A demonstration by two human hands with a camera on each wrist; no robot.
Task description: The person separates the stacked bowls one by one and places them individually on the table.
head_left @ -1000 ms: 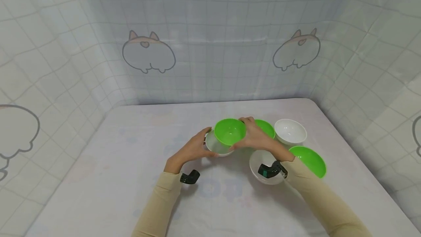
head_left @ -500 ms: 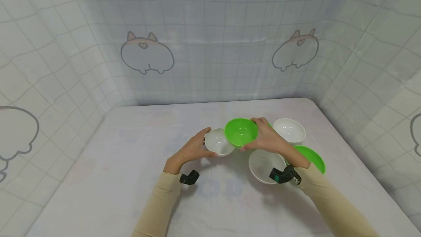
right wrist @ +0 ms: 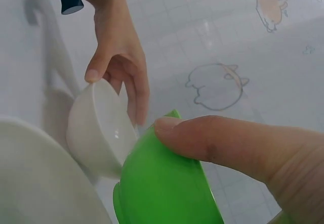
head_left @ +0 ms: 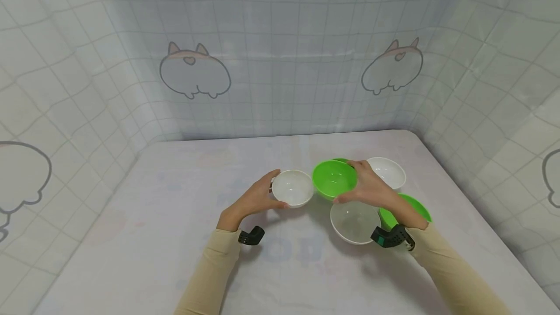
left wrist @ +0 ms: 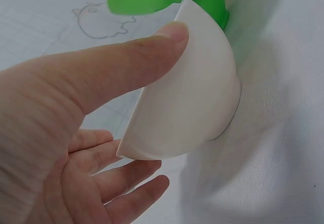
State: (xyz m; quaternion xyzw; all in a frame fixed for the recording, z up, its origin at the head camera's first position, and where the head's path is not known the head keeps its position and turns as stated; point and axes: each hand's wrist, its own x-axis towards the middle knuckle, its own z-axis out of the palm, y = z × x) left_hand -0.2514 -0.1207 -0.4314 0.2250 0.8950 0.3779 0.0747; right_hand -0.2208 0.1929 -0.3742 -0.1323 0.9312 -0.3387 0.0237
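A small white bowl [head_left: 292,188] sits upright between the thumb and fingers of my left hand [head_left: 257,196]. In the left wrist view, my thumb lies along the outside of this bowl [left wrist: 190,97], near the rim, with the fingers at its opposite side. My right hand [head_left: 371,186] grips a green bowl [head_left: 334,180] by its right side, just right of the white one. The right wrist view has my thumb pressed on the outer wall of the green bowl [right wrist: 162,183], which overlaps the white bowl [right wrist: 96,128] there. Both bowls' insides look bare.
A larger white bowl [head_left: 355,223] stands in front of the right hand. Another white bowl [head_left: 388,171] is at the back right. One green bowl [head_left: 416,206] lies partly under the right forearm; another [head_left: 341,160] peeks out behind the held one. A pale cloth [head_left: 175,227] covers the table.
My right hand has carried the green bowl rightward, off from over the small white bowl, which now shows fully. My left hand stays around the white bowl.
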